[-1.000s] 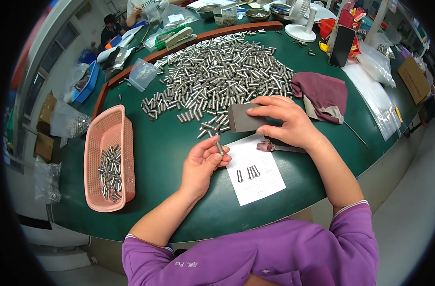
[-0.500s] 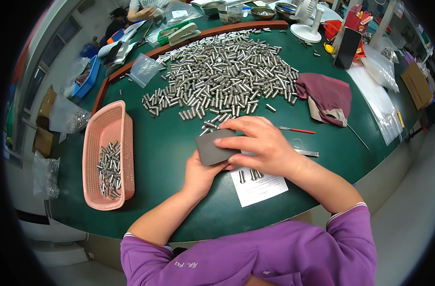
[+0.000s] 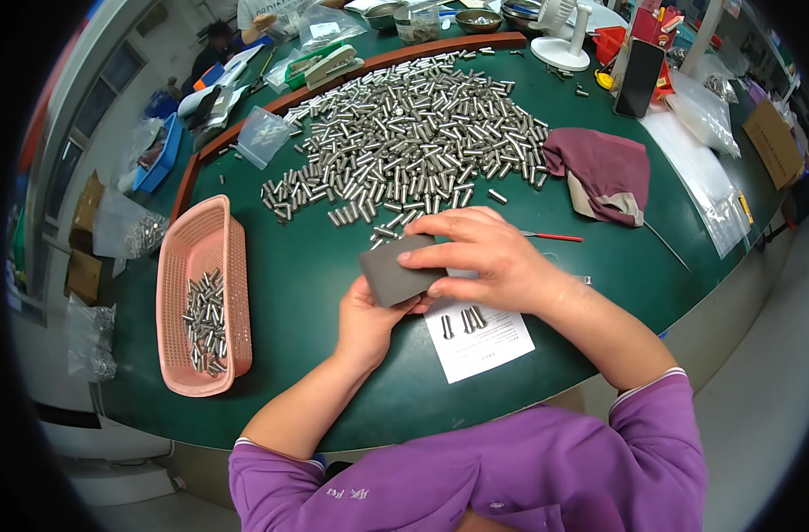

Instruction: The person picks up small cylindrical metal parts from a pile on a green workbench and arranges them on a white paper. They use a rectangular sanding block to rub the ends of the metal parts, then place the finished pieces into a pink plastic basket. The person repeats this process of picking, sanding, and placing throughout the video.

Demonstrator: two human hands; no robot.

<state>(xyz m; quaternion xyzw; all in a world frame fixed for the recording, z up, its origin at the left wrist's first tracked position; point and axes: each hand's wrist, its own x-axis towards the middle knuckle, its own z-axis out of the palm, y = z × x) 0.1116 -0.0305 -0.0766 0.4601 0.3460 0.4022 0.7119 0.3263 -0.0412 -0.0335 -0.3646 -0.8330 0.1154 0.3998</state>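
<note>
A flat, dark grey rectangular block (image 3: 385, 277) is held up over the table's near middle. My left hand (image 3: 365, 321) grips it from below, fingers mostly hidden behind it. Across its right side lie the fingers of my right hand (image 3: 498, 262), spread a little and pressing on its face and edge. Whether anything small is pinched behind the block cannot be seen. Just under my hands, several short metal pins (image 3: 468, 321) rest on a white printed sheet (image 3: 486, 356). Beyond the block spreads a big heap of similar silver pins (image 3: 413, 133).
At left stands a pink perforated basket (image 3: 238, 293) partly filled with pins. A maroon cloth (image 3: 604, 164) and a red-handled tool (image 3: 555, 237) lie to the right. A wooden rail (image 3: 475, 44) borders the heap; behind are a stapler (image 3: 332, 67), a white fan (image 3: 560, 53) and a phone (image 3: 640, 80).
The block has tilted slightly between my hands, with both hands still on it. More of the pins on the sheet show now. The whole view has shifted a little.
</note>
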